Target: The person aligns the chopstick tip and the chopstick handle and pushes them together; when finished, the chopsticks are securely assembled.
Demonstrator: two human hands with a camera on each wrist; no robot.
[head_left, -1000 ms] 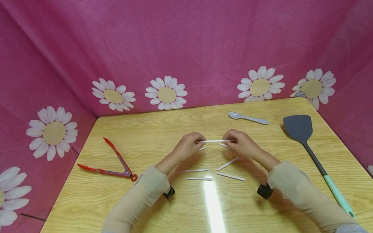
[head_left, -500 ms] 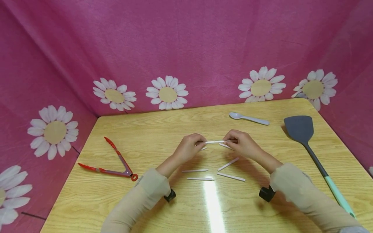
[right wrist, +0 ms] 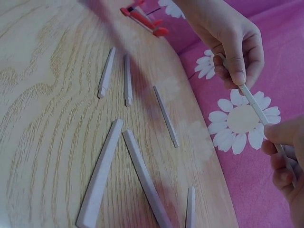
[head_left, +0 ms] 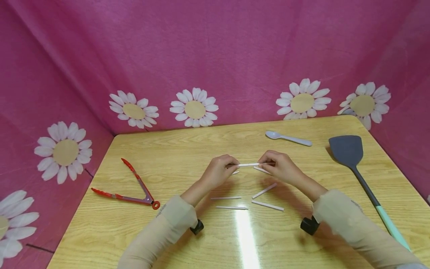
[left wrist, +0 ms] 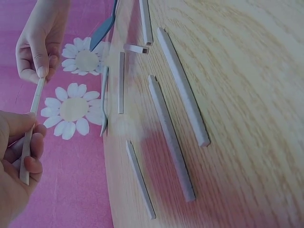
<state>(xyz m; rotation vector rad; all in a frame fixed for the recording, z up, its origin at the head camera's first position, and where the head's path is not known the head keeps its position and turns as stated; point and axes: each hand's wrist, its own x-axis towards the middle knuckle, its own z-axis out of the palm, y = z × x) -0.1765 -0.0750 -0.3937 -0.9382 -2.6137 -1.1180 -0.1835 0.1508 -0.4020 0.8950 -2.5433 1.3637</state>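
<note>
almost no change is shown: the slim white stick (head_left: 248,164) is pinched by the left hand (head_left: 217,170) and right hand (head_left: 279,166), so the same 2-handed step seems unfinished.

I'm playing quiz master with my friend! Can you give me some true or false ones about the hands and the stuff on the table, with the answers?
1. The left hand and the right hand both grip a white stick. True.
2. The red tongs are squeezed shut. False: the red tongs are spread wide open.
3. The spoon lies farther back on the table than the loose sticks. True.
4. The spatula has an all-red handle. False: the spatula's handle is dark grey with a mint green end.
5. The cloth behind the table has no pattern. False: the pink cloth has white flowers.
</note>
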